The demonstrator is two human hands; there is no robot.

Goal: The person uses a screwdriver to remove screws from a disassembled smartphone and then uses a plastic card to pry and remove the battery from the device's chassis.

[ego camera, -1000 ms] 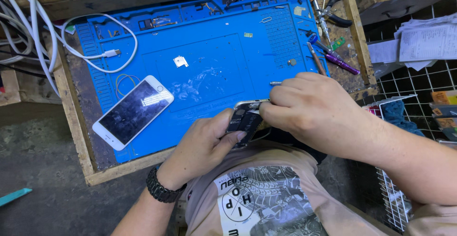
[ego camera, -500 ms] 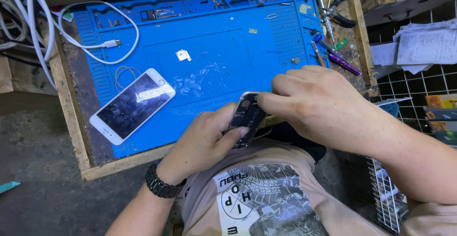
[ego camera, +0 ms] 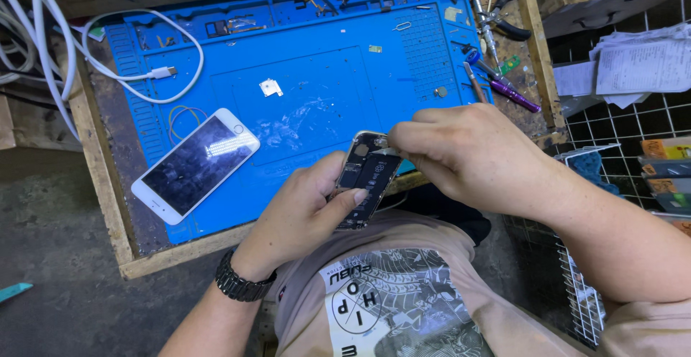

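head view: one camera, looking down at both hands.
left hand (ego camera: 306,209): clamped around the opened dark phone body with exposed black internals (ego camera: 362,177), thumb across its lower edge.
right hand (ego camera: 475,155): fingertips pinched together at the body's top corner; what they grip cannot be told.
location: body held above the near edge of the blue silicone work mat (ego camera: 317,76).
technique: brace the body firmly; keep the pinch light and steady.
nearby: white smartphone with dark screen (ego camera: 194,164) lies flat on the mat.

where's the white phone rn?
Head view, left: the white phone lies screen-up on the blue mat, below the white cable, left of the left hand.
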